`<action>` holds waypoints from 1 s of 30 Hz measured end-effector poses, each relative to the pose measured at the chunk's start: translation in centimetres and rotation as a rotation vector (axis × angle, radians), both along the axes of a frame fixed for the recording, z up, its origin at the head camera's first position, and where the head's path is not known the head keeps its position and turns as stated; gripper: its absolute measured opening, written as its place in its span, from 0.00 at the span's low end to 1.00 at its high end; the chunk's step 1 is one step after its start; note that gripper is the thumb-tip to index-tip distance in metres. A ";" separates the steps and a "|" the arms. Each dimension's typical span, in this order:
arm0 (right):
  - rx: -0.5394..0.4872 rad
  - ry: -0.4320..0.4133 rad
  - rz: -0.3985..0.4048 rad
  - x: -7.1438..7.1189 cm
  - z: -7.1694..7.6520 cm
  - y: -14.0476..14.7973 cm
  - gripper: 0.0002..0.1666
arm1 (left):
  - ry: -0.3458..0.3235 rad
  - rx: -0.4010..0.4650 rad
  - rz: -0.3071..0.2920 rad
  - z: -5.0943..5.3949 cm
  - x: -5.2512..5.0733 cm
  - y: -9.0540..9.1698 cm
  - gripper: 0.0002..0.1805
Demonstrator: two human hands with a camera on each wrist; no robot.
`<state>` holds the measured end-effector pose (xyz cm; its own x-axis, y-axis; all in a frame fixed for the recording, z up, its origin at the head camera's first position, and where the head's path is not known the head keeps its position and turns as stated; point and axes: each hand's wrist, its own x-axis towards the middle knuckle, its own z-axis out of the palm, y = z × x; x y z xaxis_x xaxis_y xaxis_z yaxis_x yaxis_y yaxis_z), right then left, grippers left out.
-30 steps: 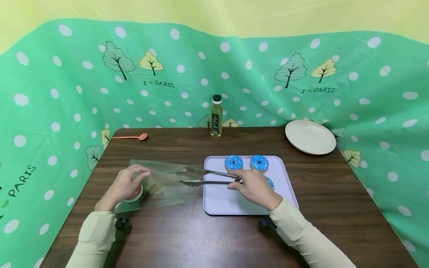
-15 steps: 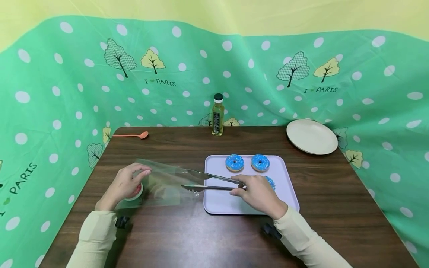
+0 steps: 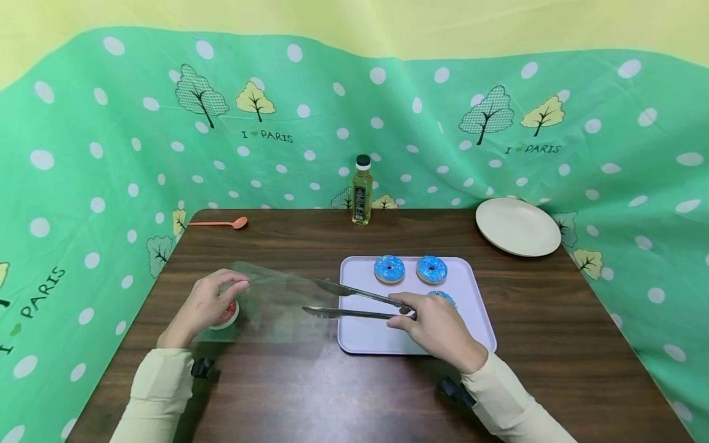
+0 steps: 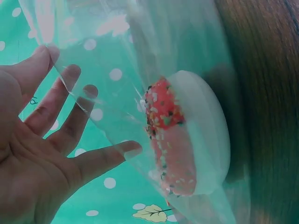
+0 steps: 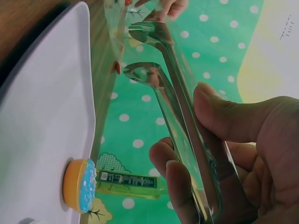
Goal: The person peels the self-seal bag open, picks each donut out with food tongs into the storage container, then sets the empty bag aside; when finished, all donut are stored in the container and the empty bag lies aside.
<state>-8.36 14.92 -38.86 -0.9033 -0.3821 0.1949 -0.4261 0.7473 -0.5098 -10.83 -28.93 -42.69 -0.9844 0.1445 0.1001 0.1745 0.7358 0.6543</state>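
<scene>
My left hand [image 3: 204,304] pinches the edge of a clear plastic bag [image 3: 271,307] between thumb and index finger, its other fingers spread. Inside the bag, in the left wrist view, lies a doughnut [image 4: 163,107] with red icing and sprinkles over a pale base; from above, my hand partly covers it. My right hand [image 3: 443,329] holds metal tongs [image 3: 362,314] pointing left. Their tips stand apart near the bag's right end, with nothing between them. Below is a pale lilac tray [image 3: 360,338] with blue-iced doughnuts [image 3: 382,274], one partly behind my right hand.
At the back stands a bottle of yellow liquid [image 3: 361,197] with a dark cap. An orange spoon [image 3: 216,223] lies back left, and a white plate [image 3: 517,227] back right. A green patterned cloth [image 3: 310,172] hangs behind the wooden table [image 3: 310,394].
My right hand has drawn the tongs back to the right and slightly down, and their tips have spread wider. The left hand keeps its place on the bag.
</scene>
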 end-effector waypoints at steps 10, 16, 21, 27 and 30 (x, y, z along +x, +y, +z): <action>-0.091 0.041 -0.001 0.0 -0.1 0.4 0.25 | 0.016 -0.001 -0.013 -0.1 -0.2 0.3 0.16; -0.175 -0.021 -0.038 -0.5 -0.5 0.5 0.23 | 0.023 0.000 -0.020 -0.5 -0.2 0.4 0.16; -0.299 -0.098 -0.070 -0.7 -0.6 0.8 0.24 | 0.037 -0.003 -0.024 -0.2 -0.3 0.6 0.16; -0.517 -0.351 -0.160 -1.3 -0.9 1.3 0.24 | 0.036 -0.013 -0.003 -0.1 -0.3 0.6 0.16; -0.548 -0.352 -0.204 -1.5 -1.0 1.5 0.25 | 0.039 -0.016 -0.004 -0.1 -0.4 0.5 0.16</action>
<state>-9.84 16.37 -39.84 -0.9918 -0.1279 -0.0073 -0.0435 0.3894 -0.9201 -11.18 -28.47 -42.77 -0.9792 0.1503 0.1363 0.2028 0.7455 0.6349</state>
